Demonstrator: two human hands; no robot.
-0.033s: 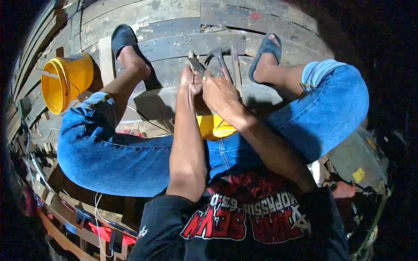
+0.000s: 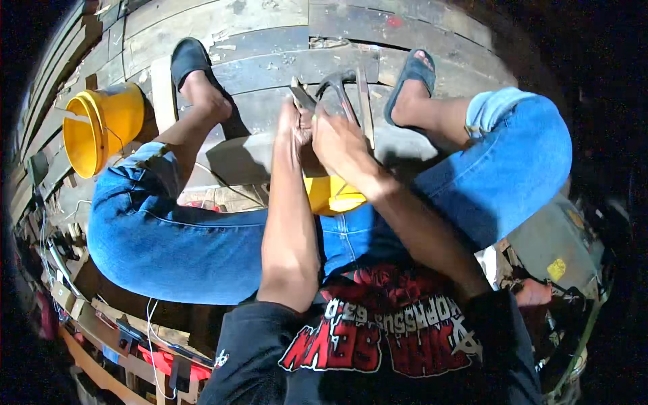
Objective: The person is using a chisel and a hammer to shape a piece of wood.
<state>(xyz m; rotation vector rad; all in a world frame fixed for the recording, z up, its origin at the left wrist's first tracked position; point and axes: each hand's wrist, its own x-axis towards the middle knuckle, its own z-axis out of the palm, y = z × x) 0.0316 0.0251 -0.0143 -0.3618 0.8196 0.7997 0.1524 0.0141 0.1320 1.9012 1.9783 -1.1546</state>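
Observation:
My right hand is closed round a tool with a flat dark grey blade, which looks like a knife; its handle is hidden in the fist. Close beside it, my left hand is closed, fingers curled, on a thin pale piece of wood whose tip shows at the blade's far end. The blade lies against or just over this wood; which of the two I cannot tell. Just beyond my right hand a claw hammer rests on the planks, its head to the far side. Below my wrists is a yellow bucket, partly covered by my forearms.
A second yellow bucket sits at the left beside my foot. A narrow wood strip lies right of the hammer. Shavings are scattered over the plank floor. Cables and small items clutter the lower left; a grey-green container is at right.

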